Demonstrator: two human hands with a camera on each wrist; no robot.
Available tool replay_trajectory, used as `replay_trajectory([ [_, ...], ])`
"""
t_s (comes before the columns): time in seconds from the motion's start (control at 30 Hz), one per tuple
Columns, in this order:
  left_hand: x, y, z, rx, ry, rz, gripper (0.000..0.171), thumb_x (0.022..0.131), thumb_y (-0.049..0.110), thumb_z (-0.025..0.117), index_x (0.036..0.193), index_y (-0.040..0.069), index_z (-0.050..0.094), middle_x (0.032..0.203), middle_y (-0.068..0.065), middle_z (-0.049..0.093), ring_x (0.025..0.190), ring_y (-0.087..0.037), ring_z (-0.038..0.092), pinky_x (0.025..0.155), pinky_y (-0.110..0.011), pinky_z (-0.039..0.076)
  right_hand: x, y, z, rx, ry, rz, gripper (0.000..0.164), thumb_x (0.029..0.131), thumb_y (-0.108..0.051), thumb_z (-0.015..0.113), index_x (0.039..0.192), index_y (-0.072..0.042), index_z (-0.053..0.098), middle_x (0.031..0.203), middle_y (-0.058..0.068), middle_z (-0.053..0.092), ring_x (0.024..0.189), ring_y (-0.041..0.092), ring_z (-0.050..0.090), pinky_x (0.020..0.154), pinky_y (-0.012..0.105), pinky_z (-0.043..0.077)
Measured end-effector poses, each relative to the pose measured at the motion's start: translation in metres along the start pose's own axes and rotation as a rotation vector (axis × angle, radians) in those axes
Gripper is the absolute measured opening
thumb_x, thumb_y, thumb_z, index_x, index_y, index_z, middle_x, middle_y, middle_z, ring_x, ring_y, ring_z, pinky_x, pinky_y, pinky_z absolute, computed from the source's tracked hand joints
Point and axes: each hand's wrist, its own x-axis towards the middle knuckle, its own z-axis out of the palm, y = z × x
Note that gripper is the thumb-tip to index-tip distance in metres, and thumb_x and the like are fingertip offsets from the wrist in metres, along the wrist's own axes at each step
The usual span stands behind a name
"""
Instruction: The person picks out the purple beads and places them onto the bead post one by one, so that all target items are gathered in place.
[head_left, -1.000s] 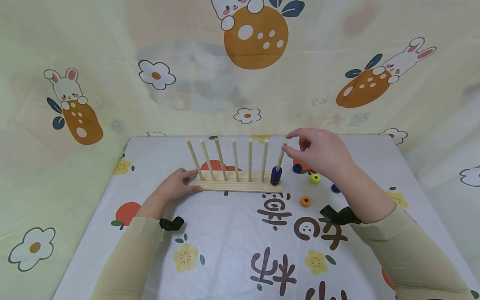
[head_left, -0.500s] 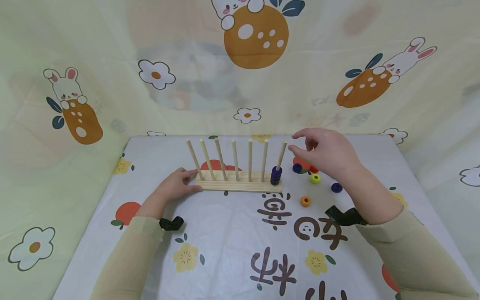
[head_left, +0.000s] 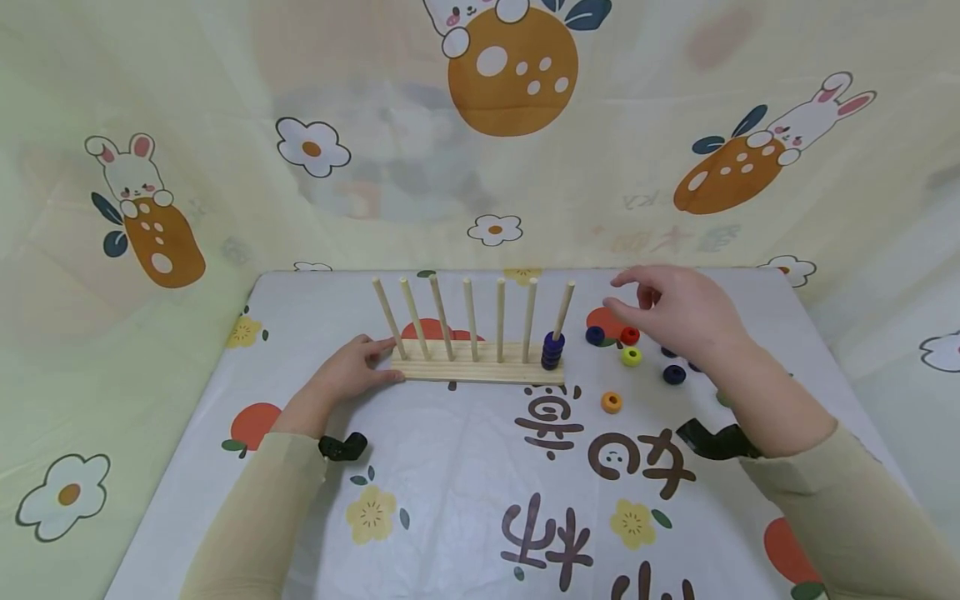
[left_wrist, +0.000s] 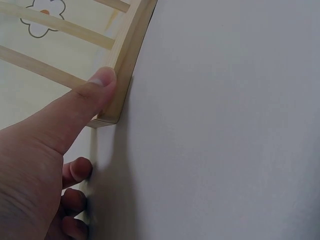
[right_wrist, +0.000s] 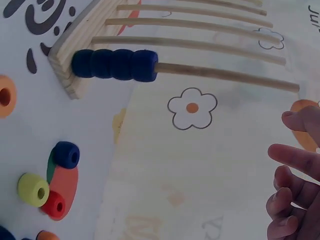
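Note:
A wooden peg rack (head_left: pixel 480 372) stands upright on the table, with a row of several thin pegs. Blue beads (head_left: pixel 552 352) are stacked on its rightmost peg; the right wrist view shows the same stack (right_wrist: pixel 115 65) low against the base. My left hand (head_left: pixel 351 372) holds the rack's left end, its thumb (left_wrist: pixel 102 80) along the base's edge and the index fingertip hidden behind. To the right of the last peg, my right hand (head_left: pixel 686 312) hovers above the table with thumb and index finger apart and nothing between them.
Loose beads lie right of the rack: a blue one (head_left: pixel 595 336), a red one (head_left: pixel 629 336), a yellow-green one (head_left: pixel 631 357), an orange one (head_left: pixel 612 402) and another blue one (head_left: pixel 674 375). More are partly hidden under the right forearm. A patterned curtain (head_left: pixel 405 200) rises behind the table.
My right hand has moved away from the rightmost peg's tip to the right, uncovering the red bead and more blue ones. The left hand and the rack have stayed in place.

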Motion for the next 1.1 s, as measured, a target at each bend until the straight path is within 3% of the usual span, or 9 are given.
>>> replay_trajectory([
  [0.33, 0.002, -0.001, 0.001, -0.008, -0.002, -0.008, 0.080, 0.079, 0.051, 0.080, 0.149, 0.029, 0.047, 0.107, -0.008, 0.050, 0.094, -0.024, 0.048, 0.078, -0.037, 0.042, -0.010, 0.031, 0.010, 0.005, -0.031, 0.048, 0.043, 0.091, -0.041, 0.069, 0.122, -0.012, 0.068, 0.080, 0.005, 0.057, 0.073, 0.025, 0.050, 0.060, 0.038, 0.039],
  [1.1, 0.002, -0.001, 0.001, 0.001, -0.006, -0.004, 0.081, 0.079, 0.051, 0.080, 0.149, 0.026, 0.047, 0.111, -0.009, 0.051, 0.098, -0.026, 0.048, 0.083, -0.040, 0.044, -0.032, 0.098, 0.062, 0.045, -0.182, 0.189, 0.049, 0.091, -0.045, 0.068, 0.122, -0.008, 0.066, 0.080, 0.006, 0.054, 0.070, 0.023, 0.048, 0.056, 0.033, 0.036],
])
